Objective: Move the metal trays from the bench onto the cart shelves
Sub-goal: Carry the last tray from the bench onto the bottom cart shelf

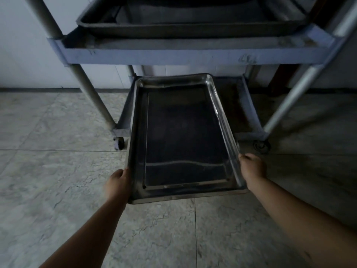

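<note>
A shiny rectangular metal tray (183, 136) is held lengthwise in front of me, its far end over the cart's bottom shelf (239, 105) and its near end out over the floor. My left hand (118, 182) grips the tray's left rim near the front corner. My right hand (252, 167) grips the right rim. Another metal tray (189, 26) lies on the cart's upper shelf (193, 55), under the top of the frame.
The cart has grey tube legs (87, 88) at left and right (293, 93), with castor wheels (119, 144) on the tiled floor (58, 171). A pale wall (25, 55) stands behind it.
</note>
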### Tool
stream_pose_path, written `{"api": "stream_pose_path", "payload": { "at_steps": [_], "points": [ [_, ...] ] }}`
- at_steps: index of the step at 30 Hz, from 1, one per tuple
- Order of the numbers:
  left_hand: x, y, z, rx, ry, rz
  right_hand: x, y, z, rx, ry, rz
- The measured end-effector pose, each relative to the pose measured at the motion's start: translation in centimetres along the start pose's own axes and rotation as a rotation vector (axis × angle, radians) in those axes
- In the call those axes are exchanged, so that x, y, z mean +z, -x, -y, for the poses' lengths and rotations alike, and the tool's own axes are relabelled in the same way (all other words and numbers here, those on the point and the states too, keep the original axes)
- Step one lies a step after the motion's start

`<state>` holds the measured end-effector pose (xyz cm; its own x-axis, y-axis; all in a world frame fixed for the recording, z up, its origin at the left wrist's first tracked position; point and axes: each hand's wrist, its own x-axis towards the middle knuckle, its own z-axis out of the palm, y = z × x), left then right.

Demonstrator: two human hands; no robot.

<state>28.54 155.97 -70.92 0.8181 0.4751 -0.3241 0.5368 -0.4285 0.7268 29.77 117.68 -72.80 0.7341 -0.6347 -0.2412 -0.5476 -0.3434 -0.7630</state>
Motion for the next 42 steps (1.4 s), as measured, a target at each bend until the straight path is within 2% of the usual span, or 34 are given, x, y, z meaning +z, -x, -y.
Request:
{"api": "stream_pose_path", "payload": {
  "at_steps": [5, 7, 11, 14, 17, 20, 23, 25, 27, 30, 37, 40, 42],
  "points": [
    [0.8, 0.5, -0.9, -0.179, 0.158, 0.082, -0.7, -4.6, 1.9, 0.019, -0.089, 0.255],
    [0.6, 0.7, -1.6, -0.218, 0.192, 0.11, -1.8, -4.1, 1.1, 0.045, -0.073, 0.288],
    [-0.4, 2.0, -3.2, -0.263, 0.047, 0.146, -3.1, 1.6, -2.9, -0.018, 0.305, 0.352],
    [-0.2, 3.4, -5.5, -0.27, -0.109, 0.217, -2.6, 3.2, -1.9, 0.058, 0.123, 0.394],
    [-0.3, 4.9, -8.3, -0.269, -0.25, 0.357, -2.4, 2.6, 0.0, 0.228, -0.104, 0.415],
    [-0.4, 5.9, -9.5, -0.261, -0.223, 0.513, -2.3, 0.6, 0.6, 0.398, -0.384, 0.343],
    [0.6, 4.7, -9.5, -0.262, -0.095, 0.658, -2.1, -3.0, 1.3, 0.438, -0.529, 0.299],
    [1.5, 2.9, -9.4, -0.314, 0.135, 0.645, -2.3, -4.9, 1.2, 0.448, -0.572, 0.29],
    [2.6, 0.5, -9.9, -0.313, 0.366, 0.559, -2.7, -6.6, 1.2, 0.452, -0.595, 0.292],
    [5.0, -2.1, -10.9, -0.29, 0.515, 0.484, -3.4, -8.8, 1.8, 0.461, -0.604, 0.268],
    [7.4, -3.3, -10.9, -0.195, 0.628, 0.513, -3.7, -11.6, 2.8, 0.441, -0.618, 0.154],
    [7.1, -3.2, -10.8, -0.202, 0.621, 0.509, -2.9, -9.0, 2.7, 0.412, -0.696, 0.098],
    [7.0, -3.2, -10.8, -0.22, 0.618, 0.496, -0.9, -5.4, 1.4, 0.322, -0.667, 0.132]
  ]
}}
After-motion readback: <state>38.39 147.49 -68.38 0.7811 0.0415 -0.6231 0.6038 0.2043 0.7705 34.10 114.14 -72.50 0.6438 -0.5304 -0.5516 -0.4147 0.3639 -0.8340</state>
